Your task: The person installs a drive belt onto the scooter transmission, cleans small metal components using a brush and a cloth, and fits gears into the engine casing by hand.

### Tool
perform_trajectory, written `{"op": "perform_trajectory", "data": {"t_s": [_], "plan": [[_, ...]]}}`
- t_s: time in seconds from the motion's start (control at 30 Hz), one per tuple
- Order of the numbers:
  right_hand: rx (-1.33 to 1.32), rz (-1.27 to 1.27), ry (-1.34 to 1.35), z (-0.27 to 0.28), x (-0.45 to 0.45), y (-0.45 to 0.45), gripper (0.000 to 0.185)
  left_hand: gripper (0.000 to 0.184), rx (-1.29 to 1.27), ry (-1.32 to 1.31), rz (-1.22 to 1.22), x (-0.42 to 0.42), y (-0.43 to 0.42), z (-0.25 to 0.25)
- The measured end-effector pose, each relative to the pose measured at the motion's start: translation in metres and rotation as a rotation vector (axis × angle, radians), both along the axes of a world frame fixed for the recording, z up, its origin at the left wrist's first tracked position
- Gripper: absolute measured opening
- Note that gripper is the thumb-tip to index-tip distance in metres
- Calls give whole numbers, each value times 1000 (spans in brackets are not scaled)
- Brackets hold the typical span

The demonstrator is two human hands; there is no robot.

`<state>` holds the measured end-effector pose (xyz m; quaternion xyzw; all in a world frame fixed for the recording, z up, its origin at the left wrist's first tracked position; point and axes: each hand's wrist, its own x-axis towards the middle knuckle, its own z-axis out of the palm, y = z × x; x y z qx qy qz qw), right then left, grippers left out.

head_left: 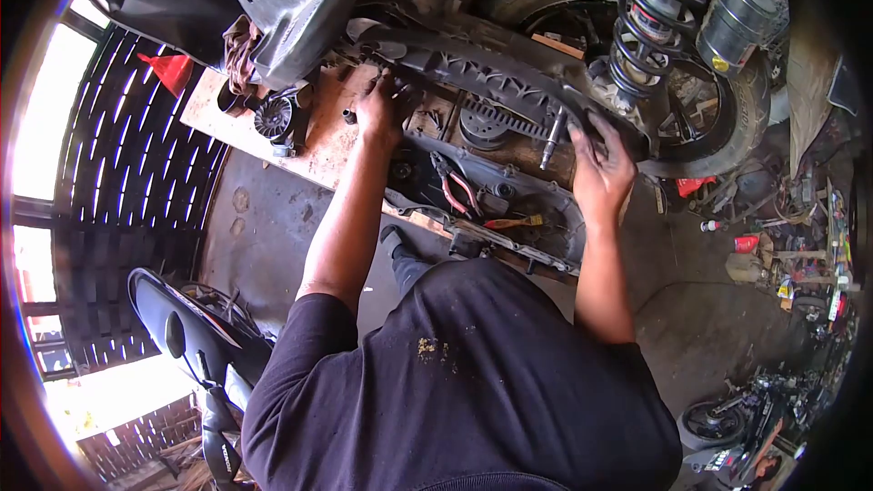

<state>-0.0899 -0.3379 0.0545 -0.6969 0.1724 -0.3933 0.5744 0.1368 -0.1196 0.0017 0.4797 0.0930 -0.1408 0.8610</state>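
Note:
My left hand [376, 102] is at the left end of the long black ribbed cover [491, 75], fingers curled; what they grip, if anything, is hidden. My right hand [604, 168] is at the cover's right end, thumb and fingers around the upper part of a metal socket wrench [553, 140], whose shaft points down toward me. Between my hands lies a round black finned part [484, 124]. Nearer me, pink-handled pliers [452, 186] and a brush [516, 222] lie in an open metal casing [546, 195]. A small dark socket-like piece [349, 116] is beside my left hand.
A wooden board [318, 141] carries a finned fan-like part [275, 116]. Beyond stand a large wheel [727, 127] and a coil-spring shock absorber [649, 23]. A red funnel [169, 73] hangs at left. A parked motorcycle [186, 318] is at lower left; clutter lines the right.

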Motion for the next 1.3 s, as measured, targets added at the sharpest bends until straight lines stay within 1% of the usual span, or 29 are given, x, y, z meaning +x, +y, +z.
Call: {"op": "perform_trajectory", "data": {"t_s": [0.03,0.07,0.1,0.13,0.17,0.2,0.27,0.3,0.37,0.5,0.53,0.6,0.63,0.67,0.7,0.73,0.77,0.8,0.83,0.87,1.0,1.03,1.17,1.23,1.3], "plan": [[-57,-48,-29,0,6,-4,25,26,6,-8,-21,-1,1,2],[-112,-86,-16,3,7,-6,20,26,5,-8,-30,-2,0,2],[-115,-91,-17,6,6,-7,20,27,-20,-10,-38,-3,0,2],[-218,-115,6,8,5,-7,20,27,-42,-12,-43,-3,1,1],[-318,-138,32,9,5,-6,20,32,-43,-6,-61,-2,3,-1],[-318,-137,33,2,6,-7,20,32,-42,-4,-60,1,5,-6],[-169,-124,-21,-16,9,-12,20,40,-90,15,-103,8,6,-17],[-170,-119,-21,-16,9,-10,20,40,-91,15,-98,10,6,-18],[-45,-114,35,-16,8,-3,19,47,-110,53,-134,11,4,-21],[-65,-59,-40,-9,7,5,22,49,-78,26,-148,7,2,-19],[-64,-60,-39,-2,7,8,22,49,-77,26,-149,5,0,-18],[-343,-115,18,15,7,11,25,49,-123,64,-108,-4,-6,-16],[-454,-107,-48,14,12,6,32,43,-116,72,-125,-10,-11,-17],[-583,-117,-56,19,16,5,34,40,-108,80,-142,-15,-16,-18],[-713,-126,-65,28,18,5,36,34,-183,92,-216,-14,-18,-36],[-709,-96,0,34,15,8,37,30,-161,92,-222,-22,-22,-35],[-710,-96,-1,35,14,7,37,27,-140,93,-226,-35,-27,-35],[-757,-83,6,36,14,6,37,23,-145,74,-215,-54,-37,-11],[-803,-68,14,36,14,5,38,22,-148,61,-223,-59,-42,-5],[-760,-58,23,34,14,6,42,22,-151,50,-230,-63,-45,-3],[-755,-50,12,30,14,5,47,21,-179,41,-233,-50,-54,-6],[-779,-67,40,29,15,4,48,21,-96,23,-209,-51,-55,-5],[-818,-110,120,23,14,3,49,22,-60,23,-178,-57,-56,1],[-837,-122,125,25,11,4,48,22,1,33,-162,-61,-55,8],[-856,-134,129,26,12,6,47,22,-14,10,-168,-58,-56,4]]}}
